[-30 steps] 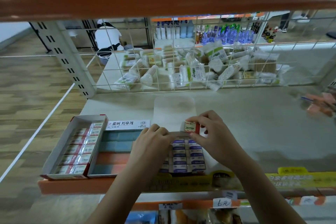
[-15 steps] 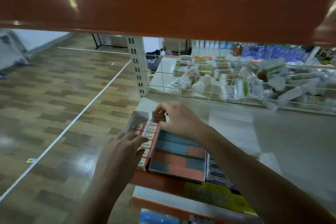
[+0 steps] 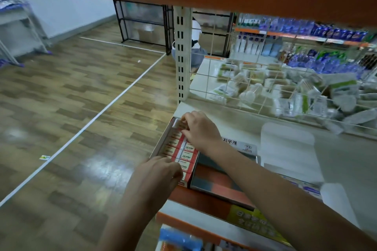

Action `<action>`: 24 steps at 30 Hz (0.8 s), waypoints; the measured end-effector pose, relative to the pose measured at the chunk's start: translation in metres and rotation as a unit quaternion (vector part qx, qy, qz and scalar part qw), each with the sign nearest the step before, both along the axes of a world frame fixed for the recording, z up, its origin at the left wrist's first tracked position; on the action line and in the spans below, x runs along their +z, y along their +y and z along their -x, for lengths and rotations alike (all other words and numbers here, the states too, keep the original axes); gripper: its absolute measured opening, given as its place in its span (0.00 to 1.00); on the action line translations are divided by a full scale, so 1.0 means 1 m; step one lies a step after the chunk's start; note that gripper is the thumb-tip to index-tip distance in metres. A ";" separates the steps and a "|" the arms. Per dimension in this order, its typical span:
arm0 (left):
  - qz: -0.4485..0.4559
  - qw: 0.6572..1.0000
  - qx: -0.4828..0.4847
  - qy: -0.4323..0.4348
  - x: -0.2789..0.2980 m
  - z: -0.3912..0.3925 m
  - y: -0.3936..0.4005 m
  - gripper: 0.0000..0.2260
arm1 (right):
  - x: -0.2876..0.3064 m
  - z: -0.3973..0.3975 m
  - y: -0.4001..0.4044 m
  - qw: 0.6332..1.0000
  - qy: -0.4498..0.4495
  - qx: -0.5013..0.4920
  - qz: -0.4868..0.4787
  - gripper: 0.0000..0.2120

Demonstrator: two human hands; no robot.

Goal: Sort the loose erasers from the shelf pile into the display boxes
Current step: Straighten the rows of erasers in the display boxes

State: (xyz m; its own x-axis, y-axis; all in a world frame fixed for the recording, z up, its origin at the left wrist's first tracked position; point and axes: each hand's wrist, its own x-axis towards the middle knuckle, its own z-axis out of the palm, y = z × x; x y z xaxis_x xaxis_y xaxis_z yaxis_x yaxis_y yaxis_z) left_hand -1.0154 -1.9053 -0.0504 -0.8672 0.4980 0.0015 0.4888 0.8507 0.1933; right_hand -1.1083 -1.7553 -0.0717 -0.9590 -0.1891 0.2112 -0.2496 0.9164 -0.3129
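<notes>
Seating one loose eraser (image 3: 182, 125) at the far end of the red-edged display box (image 3: 163, 142), which sits at the left end of the shelf (image 3: 240, 128); right hand (image 3: 201, 131) has fingertips pinched together on that eraser, left hand (image 3: 159, 173) rests curled on the box's near end, fingers bent over the last packs, can't tell if it grips one or just steadies the box. To do this well, my read: keep the left hand bracing the box, since it sits right at the shelf edge above the floor; lower the eraser flat, label up, long side matched to the packs already in the row, then press it down level so it doesn't ride up on its neighbour; let go only once it's flush. Counts, as far as blur allows: two hands, one eraser in transit, two columns of erasers in the red box, roughly five rows visible between the hands, exact number unclear since the hands cover both ends. Just beside it on the right, one box of large blue and orange erasers (image 3: 216, 177), about four blocks showing. One more box of blue-label erasers (image 3: 306, 188) is partly hidden behind the right forearm, count unreadable. No loose pile is visible from this angle
</notes>
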 end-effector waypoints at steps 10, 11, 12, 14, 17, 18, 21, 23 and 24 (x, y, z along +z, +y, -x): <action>-0.006 1.000 -0.005 -0.010 -0.005 -0.002 0.001 0.11 | -0.007 0.004 -0.001 0.999 0.026 0.010 -0.028 0.12; -0.006 1.000 -0.006 -0.008 -0.006 -0.002 0.001 0.11 | -0.006 0.005 -0.002 0.999 0.024 0.010 -0.030 0.12; -0.008 1.000 -0.007 -0.006 -0.006 -0.002 0.001 0.11 | -0.005 0.005 -0.002 0.999 0.022 0.010 -0.033 0.12; -0.014 1.000 -0.004 -0.008 -0.008 -0.003 0.001 0.11 | -0.003 0.006 -0.004 0.999 0.011 0.007 -0.041 0.11; -0.020 1.000 -0.003 -0.009 -0.009 -0.003 0.000 0.11 | 0.000 0.008 -0.008 0.999 -0.027 -0.010 -0.046 0.11; -0.022 1.000 -0.004 -0.011 -0.009 -0.003 0.000 0.11 | 0.001 0.009 -0.009 0.998 -0.041 -0.017 -0.046 0.12; -0.027 1.000 -0.005 -0.013 -0.009 -0.004 -0.001 0.11 | 0.004 0.011 -0.015 0.996 -0.081 -0.030 -0.039 0.15; -0.026 1.000 -0.005 -0.009 -0.009 -0.004 -0.001 0.11 | 0.006 0.011 -0.018 0.994 -0.097 -0.037 -0.039 0.17; -0.025 1.000 -0.005 -0.008 -0.009 -0.004 -0.001 0.11 | 0.006 0.011 -0.019 0.993 -0.103 -0.040 -0.036 0.16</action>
